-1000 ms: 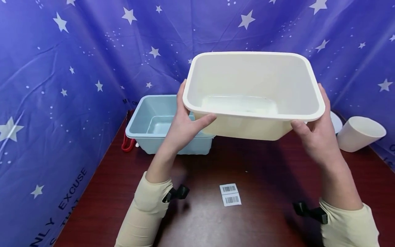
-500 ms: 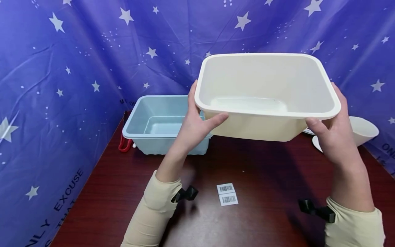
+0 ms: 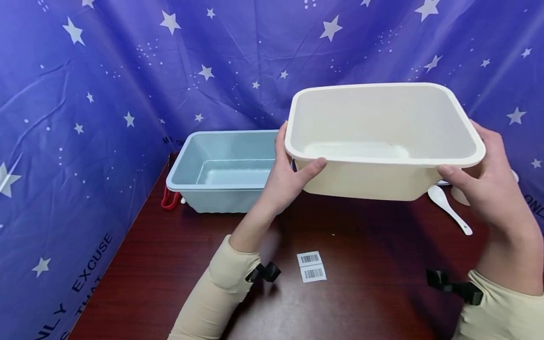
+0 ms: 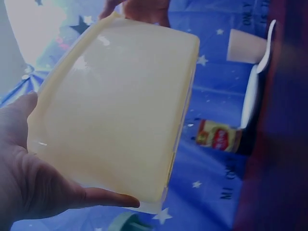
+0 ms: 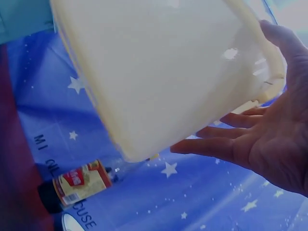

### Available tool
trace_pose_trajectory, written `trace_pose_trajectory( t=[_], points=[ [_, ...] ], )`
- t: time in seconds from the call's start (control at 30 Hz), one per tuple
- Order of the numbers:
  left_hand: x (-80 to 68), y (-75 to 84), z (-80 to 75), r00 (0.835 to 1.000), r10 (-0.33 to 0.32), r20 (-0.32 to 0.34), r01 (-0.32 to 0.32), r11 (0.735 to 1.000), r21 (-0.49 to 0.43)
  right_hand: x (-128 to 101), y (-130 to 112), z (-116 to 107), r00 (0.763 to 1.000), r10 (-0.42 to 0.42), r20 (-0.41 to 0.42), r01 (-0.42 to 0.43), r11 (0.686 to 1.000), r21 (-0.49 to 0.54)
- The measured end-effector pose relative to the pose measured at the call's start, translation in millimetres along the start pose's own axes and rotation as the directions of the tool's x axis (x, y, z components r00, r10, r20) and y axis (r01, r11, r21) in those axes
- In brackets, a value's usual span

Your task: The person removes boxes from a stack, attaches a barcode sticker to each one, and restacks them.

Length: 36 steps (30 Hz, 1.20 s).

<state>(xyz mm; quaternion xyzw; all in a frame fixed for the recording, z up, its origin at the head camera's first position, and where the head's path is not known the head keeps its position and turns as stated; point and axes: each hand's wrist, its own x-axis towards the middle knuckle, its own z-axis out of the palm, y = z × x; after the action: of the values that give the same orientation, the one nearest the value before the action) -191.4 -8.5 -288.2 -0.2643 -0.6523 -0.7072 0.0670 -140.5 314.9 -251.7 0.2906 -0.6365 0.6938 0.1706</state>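
A cream plastic storage bin [image 3: 365, 182] is held up above the table, its opening tilted toward me. My left hand [image 3: 282, 184] grips its left end, thumb on the front wall just under the rim. At the right end my right hand [image 3: 495, 177] holds it the same way, thumb near the front corner. In the right wrist view, the fingers [image 5: 211, 147] reach along the bin's end wall. A light blue bin [image 3: 223, 200] stands on the table to the left, partly covered by my left hand and forearm.
Barcode labels [image 3: 311, 267] lie on the dark red table [image 3: 361, 283]. A white spoon [image 3: 444, 203] and a mostly hidden cup [image 4: 245, 46] are at the right. Behind the bin stands a labelled bottle [image 5: 79, 183]. Something red [image 3: 170, 200] lies beside the blue bin. A starry curtain [image 3: 255, 47] encloses the table.
Both hands have carried the cream bin to the right and, lately, slightly lower. More of the blue bin now shows, and the spoon has come into sight while the cup is mostly covered.
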Motion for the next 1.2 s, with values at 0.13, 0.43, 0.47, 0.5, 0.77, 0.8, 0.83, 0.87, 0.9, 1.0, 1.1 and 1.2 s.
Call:
trace_pose_trajectory(
  t=[0.13,0.43,0.47,0.5,0.77,0.8,0.83,0.87,0.9,1.0,1.1,1.2],
  points=[
    [-2.0,-9.8,11.3,1.000,-0.006,0.009,0.006,0.998,-0.061,-6.6,0.9,-13.7,0.997,0.068,0.024,-0.068,0.998,0.002],
    [-5.5,-29.8,24.8,0.999,-0.032,-0.022,0.030,0.998,-0.055,-15.5,7.3,-34.1,0.978,0.178,0.104,-0.176,0.984,-0.030],
    [-6.2,-32.0,26.2,0.999,-0.038,-0.027,0.036,0.998,-0.055,-16.7,8.6,-36.6,0.975,0.197,0.104,-0.194,0.980,-0.039],
    [-7.3,-34.0,27.7,0.998,-0.051,-0.034,0.049,0.998,-0.047,-17.9,9.9,-39.4,0.970,0.217,0.109,-0.213,0.976,-0.042],
    [-13.7,-50.9,39.1,0.995,-0.093,-0.043,0.093,0.996,0.007,-27.3,22.4,-57.4,0.945,0.294,0.143,-0.287,0.955,-0.069],
    [-14.2,-52.6,39.8,0.994,-0.099,-0.045,0.099,0.995,0.009,-28.1,24.5,-58.6,0.943,0.302,0.143,-0.292,0.953,-0.082],
    [-14.6,-54.4,40.3,0.993,-0.107,-0.045,0.107,0.994,0.011,-28.7,26.4,-59.5,0.940,0.312,0.141,-0.299,0.949,-0.102],
    [-14.9,-56.2,40.6,0.992,-0.115,-0.045,0.116,0.993,0.015,-29.3,28.4,-60.4,0.936,0.324,0.139,-0.309,0.944,-0.120],
    [-15.2,-57.9,40.7,0.991,-0.123,-0.047,0.124,0.992,0.017,-29.7,30.5,-61.2,0.930,0.341,0.135,-0.323,0.936,-0.139],
    [-16.0,-63.0,40.5,0.989,-0.142,-0.047,0.144,0.989,0.027,-32.2,36.6,-63.5,0.916,0.388,0.097,-0.365,0.910,-0.197],
    [-16.6,-69.1,39.5,0.986,-0.158,-0.053,0.161,0.986,0.047,-34.7,42.4,-65.4,0.900,0.432,0.056,-0.397,0.866,-0.303],
    [-17.3,-75.9,38.5,0.983,-0.174,-0.055,0.178,0.982,0.064,-36.5,46.7,-66.5,0.884,0.467,0.014,-0.413,0.794,-0.447]
  ],
)
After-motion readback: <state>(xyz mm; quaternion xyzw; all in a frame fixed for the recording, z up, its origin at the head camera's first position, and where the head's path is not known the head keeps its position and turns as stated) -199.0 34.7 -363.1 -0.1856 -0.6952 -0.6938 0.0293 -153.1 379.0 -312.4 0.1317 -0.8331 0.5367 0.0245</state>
